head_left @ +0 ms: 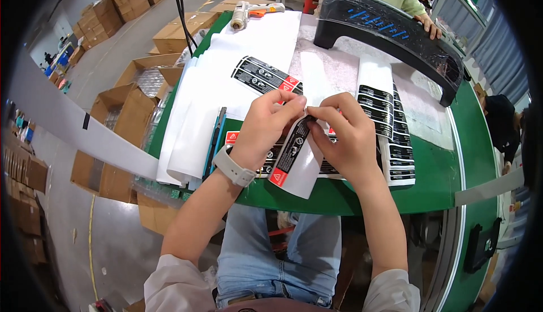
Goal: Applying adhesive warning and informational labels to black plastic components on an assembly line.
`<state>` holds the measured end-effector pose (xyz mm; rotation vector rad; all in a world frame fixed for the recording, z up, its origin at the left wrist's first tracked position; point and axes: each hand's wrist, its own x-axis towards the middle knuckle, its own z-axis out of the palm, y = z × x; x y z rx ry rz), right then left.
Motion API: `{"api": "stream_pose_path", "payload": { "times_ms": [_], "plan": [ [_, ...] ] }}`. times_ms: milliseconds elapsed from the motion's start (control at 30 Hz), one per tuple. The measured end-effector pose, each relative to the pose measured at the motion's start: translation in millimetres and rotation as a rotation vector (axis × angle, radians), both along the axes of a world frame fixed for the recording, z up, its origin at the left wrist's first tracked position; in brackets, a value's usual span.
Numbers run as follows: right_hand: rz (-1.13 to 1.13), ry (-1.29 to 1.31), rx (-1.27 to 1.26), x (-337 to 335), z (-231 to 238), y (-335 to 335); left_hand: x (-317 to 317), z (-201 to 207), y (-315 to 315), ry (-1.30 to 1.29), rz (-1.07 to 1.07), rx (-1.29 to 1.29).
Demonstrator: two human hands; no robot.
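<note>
A black label strip (291, 153) with a red end hangs on its glossy white backing (304, 179) between my hands, above the near edge of the table. My left hand (271, 125) pinches the top of the strip with thumb and forefinger; a pale watch band circles that wrist. Close beside it, my right hand (346, 136) is closed in a pinch on the same upper edge. The fingertips almost meet, so the exact grip is partly hidden. More black and red labels lie under and beyond the hands, including a sheet (266, 75) on white paper.
Long label sheets (375, 108) lie to the right on the green table (435, 170). A blue and black cutter-like tool (215, 142) rests at left. Farther back are a glue gun (249, 15) and a curved black plastic part (390, 29), held by another person. Cardboard boxes (113, 114) stand left.
</note>
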<state>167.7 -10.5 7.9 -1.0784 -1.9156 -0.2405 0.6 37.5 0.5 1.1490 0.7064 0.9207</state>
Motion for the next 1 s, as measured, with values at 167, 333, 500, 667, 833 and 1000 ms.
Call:
{"api": "stream_pose_path", "payload": {
  "times_ms": [167, 333, 500, 667, 833, 1000],
  "plan": [
    [-0.015, -0.146, 0.085, 1.9, 0.3, 0.1, -4.2, -2.4, 4.4, 0.018, -0.083, -0.035],
    [0.001, -0.207, 0.169, 0.5, 0.4, -0.8, -6.1, -5.4, 7.2, 0.031, -0.099, -0.032],
    [0.032, -0.248, 0.194, 4.8, -3.6, 4.0, 2.1, -18.7, 11.1, 0.136, 0.07, 0.233],
    [0.164, 0.109, 0.202, 4.7, 8.4, -0.4, -26.2, 24.0, 10.3, 0.344, 0.29, 0.264],
    [-0.019, 0.377, 0.301, 24.9, 7.8, 3.3, -84.5, 78.0, 16.5, 0.534, 0.593, 0.459],
    [-0.117, 0.48, 0.177, 27.0, -0.9, 9.6, -132.0, 87.3, 27.0, 0.603, 0.548, 0.346]
  ]
}}
